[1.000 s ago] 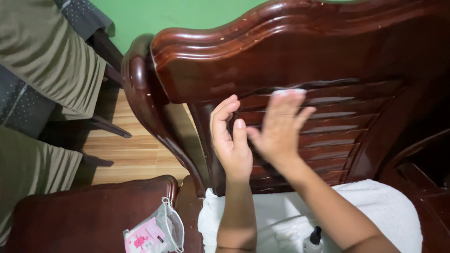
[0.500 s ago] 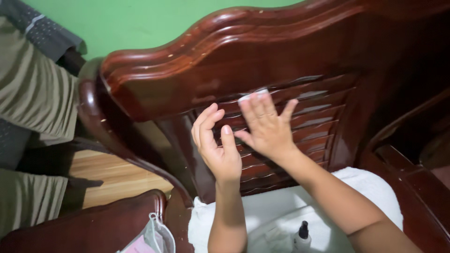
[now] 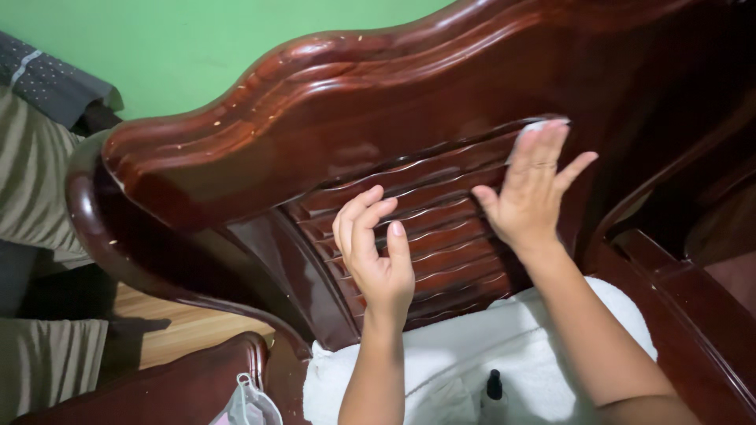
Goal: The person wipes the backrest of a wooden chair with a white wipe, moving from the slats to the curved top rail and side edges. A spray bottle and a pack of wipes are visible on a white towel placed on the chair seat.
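Right hand (image 3: 529, 195) slid rightward along slats (image 3: 425, 212) — flat, pressing white wipe (image 3: 529, 130), left hand (image 3: 376, 253) half-curled, empty

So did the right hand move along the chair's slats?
Yes. The right hand, pressing a white cloth, slid rightward along the slats to their right end, away from the left hand.
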